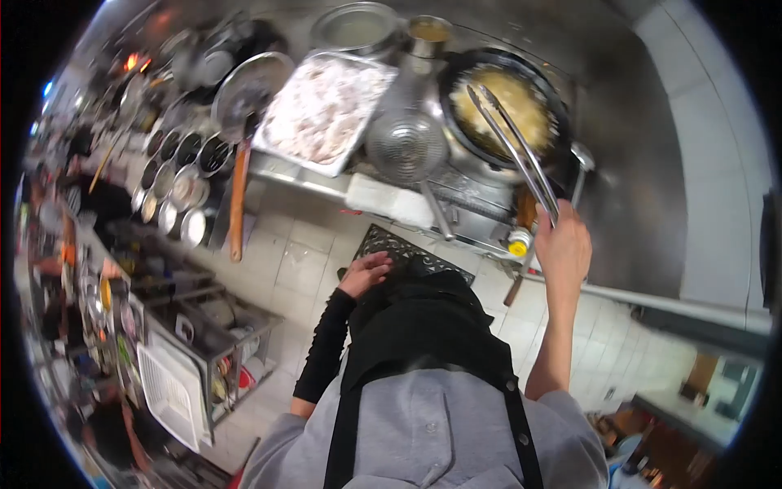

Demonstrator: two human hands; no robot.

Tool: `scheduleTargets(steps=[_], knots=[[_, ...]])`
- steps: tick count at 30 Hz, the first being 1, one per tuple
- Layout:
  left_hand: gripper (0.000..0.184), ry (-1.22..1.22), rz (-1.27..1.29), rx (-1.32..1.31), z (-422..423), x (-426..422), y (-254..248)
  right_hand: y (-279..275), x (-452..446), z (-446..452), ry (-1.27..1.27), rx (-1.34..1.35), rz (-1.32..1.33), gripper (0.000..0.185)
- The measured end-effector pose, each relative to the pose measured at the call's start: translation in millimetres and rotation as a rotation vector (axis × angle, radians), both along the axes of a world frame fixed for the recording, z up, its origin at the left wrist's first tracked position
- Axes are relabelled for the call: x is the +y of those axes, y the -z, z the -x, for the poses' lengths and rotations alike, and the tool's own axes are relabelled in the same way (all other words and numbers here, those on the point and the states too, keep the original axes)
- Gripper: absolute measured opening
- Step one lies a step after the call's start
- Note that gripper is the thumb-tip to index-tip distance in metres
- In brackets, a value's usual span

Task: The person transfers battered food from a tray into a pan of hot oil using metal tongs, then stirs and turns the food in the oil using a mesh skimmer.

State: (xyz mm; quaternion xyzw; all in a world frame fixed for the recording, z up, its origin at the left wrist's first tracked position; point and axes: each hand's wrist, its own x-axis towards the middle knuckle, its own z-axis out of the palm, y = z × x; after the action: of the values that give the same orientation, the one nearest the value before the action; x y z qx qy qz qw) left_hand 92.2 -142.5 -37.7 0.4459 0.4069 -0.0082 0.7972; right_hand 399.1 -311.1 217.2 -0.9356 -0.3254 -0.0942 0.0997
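Observation:
My right hand (564, 247) is closed round the handle end of long metal tongs (521, 143). The tongs' tips reach over a dark wok (450, 85) of bubbling yellow oil (513, 102); whether they touch anything in it I cannot tell. My left hand (366, 273) rests by the front of my black apron (423, 326), fingers stretched out and holding nothing. Left of the wok, a round metal strainer (406, 145) lies with its handle toward me. Beside it stands a metal tray (330, 169) of pale, flour-coated pieces (322, 106).
Behind the tray sit a metal pot (354, 31) and a tall metal container (429, 37). A ladle (582, 159) and a yellow-capped bottle (520, 241) are right of the wok. Further left are a wooden-handled pan (241, 196), several small metal containers (189, 149) and a white basket (167, 391).

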Motion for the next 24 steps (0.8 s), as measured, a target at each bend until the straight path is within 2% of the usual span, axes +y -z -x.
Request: scheduleTargets(steps=[6, 9, 17, 19, 21, 24], knots=[[0.059, -0.05, -0.043, 0.004, 17.3, -6.6, -0.1, -11.4, 49.7, 67.6, -0.404, 0.092, -0.036, 0.029], [0.06, -0.093, -0.06, -0.004, 25.9, -4.5, -5.6, -17.2, 76.0, 85.7, -0.515, 0.07, 0.0, 0.029], [0.058, -0.21, -0.049, -0.043, 53.0, -0.8, 10.3, -32.5, 132.7, 116.8, -0.6, 0.0, 0.094, 0.024], [0.058, -0.215, -0.025, -0.053, 51.6, 2.5, 12.2, -21.7, 168.3, 129.8, -0.609, -0.012, 0.129, 0.024], [0.058, -0.193, -0.019, -0.062, 52.5, 4.4, 11.5, 25.5, 213.2, 125.7, -0.664, -0.137, 0.161, 0.025], [0.057, -0.162, -0.046, -0.087, 52.6, 15.4, 4.5, 21.6, 215.8, 126.1, -0.681, -0.083, 0.087, 0.025]])
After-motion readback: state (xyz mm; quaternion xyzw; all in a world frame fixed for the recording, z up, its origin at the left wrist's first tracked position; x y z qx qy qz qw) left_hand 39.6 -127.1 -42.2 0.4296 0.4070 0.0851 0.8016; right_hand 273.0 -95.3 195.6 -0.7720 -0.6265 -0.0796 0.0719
